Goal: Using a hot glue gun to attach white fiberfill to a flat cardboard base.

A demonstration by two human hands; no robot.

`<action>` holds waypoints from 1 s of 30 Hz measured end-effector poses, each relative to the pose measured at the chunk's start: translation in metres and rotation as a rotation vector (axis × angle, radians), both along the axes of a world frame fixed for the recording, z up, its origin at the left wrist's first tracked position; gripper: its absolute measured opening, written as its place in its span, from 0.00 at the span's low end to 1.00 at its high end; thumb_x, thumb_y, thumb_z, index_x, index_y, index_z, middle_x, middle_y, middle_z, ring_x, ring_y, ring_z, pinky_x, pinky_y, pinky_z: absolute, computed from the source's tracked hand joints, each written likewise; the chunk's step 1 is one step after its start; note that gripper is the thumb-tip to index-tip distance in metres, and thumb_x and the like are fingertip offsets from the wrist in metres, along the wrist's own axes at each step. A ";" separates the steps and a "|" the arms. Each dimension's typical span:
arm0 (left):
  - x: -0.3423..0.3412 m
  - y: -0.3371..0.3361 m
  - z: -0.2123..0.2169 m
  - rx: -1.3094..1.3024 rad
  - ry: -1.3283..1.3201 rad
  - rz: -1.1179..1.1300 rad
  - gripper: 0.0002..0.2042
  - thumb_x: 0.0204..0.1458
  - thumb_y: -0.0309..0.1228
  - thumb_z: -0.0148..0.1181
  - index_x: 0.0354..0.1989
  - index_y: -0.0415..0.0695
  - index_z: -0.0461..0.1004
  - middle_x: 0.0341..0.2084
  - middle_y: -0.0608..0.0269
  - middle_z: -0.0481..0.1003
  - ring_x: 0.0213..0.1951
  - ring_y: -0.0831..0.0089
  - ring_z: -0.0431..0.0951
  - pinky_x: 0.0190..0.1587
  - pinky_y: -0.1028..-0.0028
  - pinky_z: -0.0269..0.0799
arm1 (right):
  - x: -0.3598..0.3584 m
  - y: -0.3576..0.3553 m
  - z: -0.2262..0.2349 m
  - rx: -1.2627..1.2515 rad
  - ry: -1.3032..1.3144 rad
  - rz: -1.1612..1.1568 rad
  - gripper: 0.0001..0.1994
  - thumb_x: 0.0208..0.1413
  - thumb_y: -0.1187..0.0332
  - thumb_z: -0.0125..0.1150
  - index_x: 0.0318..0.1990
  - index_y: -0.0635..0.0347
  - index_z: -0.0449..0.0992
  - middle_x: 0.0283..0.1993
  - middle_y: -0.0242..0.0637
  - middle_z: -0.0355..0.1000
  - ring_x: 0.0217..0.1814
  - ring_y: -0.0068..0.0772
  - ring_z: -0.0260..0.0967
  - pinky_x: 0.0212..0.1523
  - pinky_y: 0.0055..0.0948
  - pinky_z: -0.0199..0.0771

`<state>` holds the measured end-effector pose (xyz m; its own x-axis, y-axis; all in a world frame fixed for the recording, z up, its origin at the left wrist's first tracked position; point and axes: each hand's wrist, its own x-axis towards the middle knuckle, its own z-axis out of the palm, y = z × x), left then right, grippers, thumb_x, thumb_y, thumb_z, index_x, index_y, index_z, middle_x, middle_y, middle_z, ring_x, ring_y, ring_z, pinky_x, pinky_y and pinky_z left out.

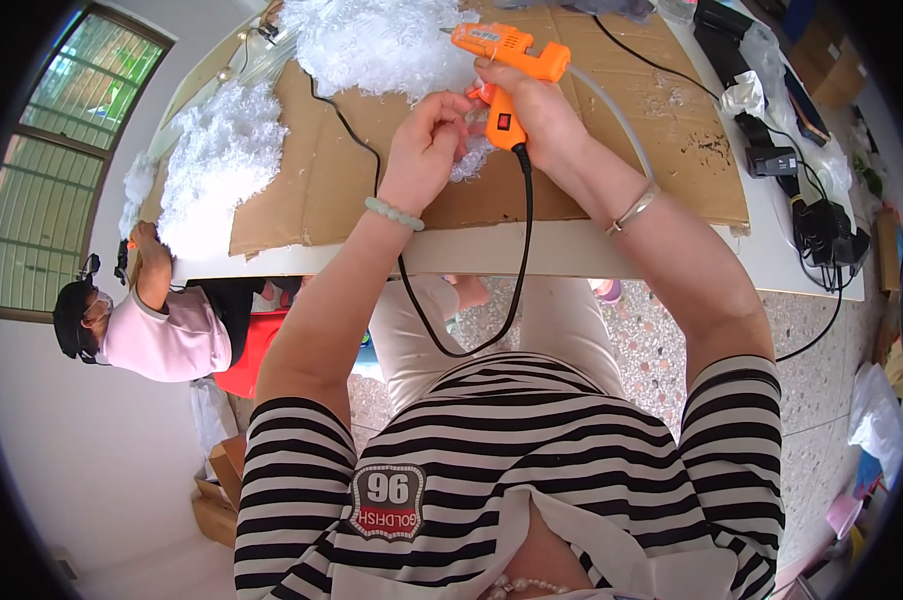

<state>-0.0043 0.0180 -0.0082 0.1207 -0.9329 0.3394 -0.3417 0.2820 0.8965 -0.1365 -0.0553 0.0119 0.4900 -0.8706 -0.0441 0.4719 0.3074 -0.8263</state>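
Observation:
My right hand [549,118] is wrapped round the handle of an orange glue gun [509,48], whose nozzle points left. A long translucent glue stick [619,118] curves out of the gun's back, and its black cord [528,215] loops down over the table edge. Just left of the handle, my left hand [426,145] is closed, its fingers curled together; what they hold, if anything, I cannot make out. Beneath my hands lies a small tuft of white, wispy shredded material [468,164]. A large pile of the same white material [371,45] lies beyond my left hand.
A cardboard sheet [311,205] covers much of the white table [591,250]. Another white pile [221,150] sits to the left, near a seated person [161,325] in pink. A black cable [349,125] crosses the cardboard. Adapters and cords [821,235] crowd the right edge.

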 end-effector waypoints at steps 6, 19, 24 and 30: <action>0.009 0.013 0.006 -0.011 0.176 0.050 0.12 0.51 0.18 0.41 0.42 0.36 0.68 0.22 0.65 0.68 0.24 0.78 0.69 0.28 0.80 0.67 | 0.000 0.001 -0.011 -0.031 0.045 0.101 0.12 0.52 0.66 0.58 0.42 0.61 0.71 0.32 0.33 0.69 0.33 0.24 0.67 0.32 0.32 0.75; 0.042 0.038 0.020 0.127 -0.673 0.387 0.13 0.45 0.38 0.59 0.35 0.42 0.77 0.28 0.58 0.75 0.29 0.67 0.75 0.34 0.70 0.73 | -0.005 0.006 -0.008 -0.089 0.090 0.143 0.12 0.53 0.66 0.57 0.42 0.63 0.70 0.35 0.35 0.70 0.36 0.25 0.68 0.38 0.33 0.77; 0.035 0.034 0.014 0.223 -0.916 0.379 0.17 0.38 0.44 0.63 0.30 0.44 0.77 0.29 0.59 0.76 0.34 0.63 0.75 0.36 0.66 0.72 | -0.010 0.007 -0.001 -0.157 -0.008 0.180 0.09 0.55 0.67 0.54 0.40 0.63 0.70 0.34 0.35 0.70 0.36 0.25 0.68 0.37 0.31 0.76; 0.032 0.029 0.018 0.315 -0.810 0.368 0.18 0.38 0.38 0.63 0.34 0.38 0.72 0.25 0.55 0.74 0.30 0.64 0.75 0.35 0.70 0.70 | -0.019 -0.011 0.008 -0.230 -0.089 0.071 0.08 0.55 0.68 0.52 0.39 0.63 0.69 0.33 0.38 0.70 0.31 0.25 0.66 0.34 0.29 0.75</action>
